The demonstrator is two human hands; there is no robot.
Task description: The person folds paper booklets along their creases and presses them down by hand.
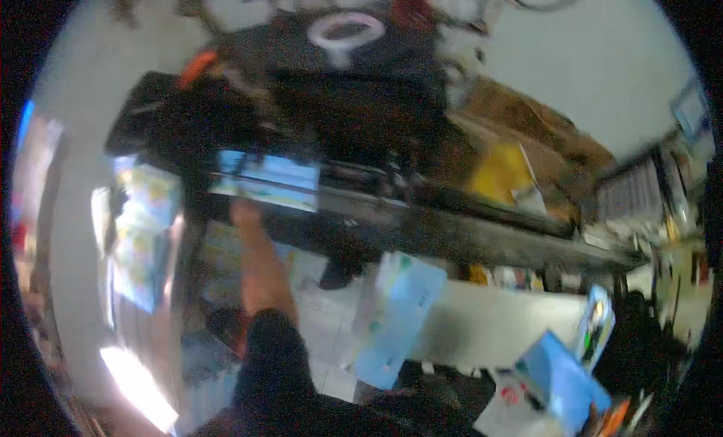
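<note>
My left hand [245,210] reaches forward at the end of a bare forearm with a dark short sleeve. It is at the near edge of a light-blue printed sheet [282,182], which lies in the dark machine [361,113]. Motion blur smears the fingers, so I cannot tell whether they grip the sheet or only touch it. My right hand does not show. Right of the forearm is a stack of pale-blue printed sheets [403,309].
A long grey rail [482,230] runs rightward from the machine. Yellow paper [503,173] and brown cardboard [527,121] lie behind it. More printed sheets [143,226] are at the left, beside a bright glare. A blue sheet [561,380] is at the lower right.
</note>
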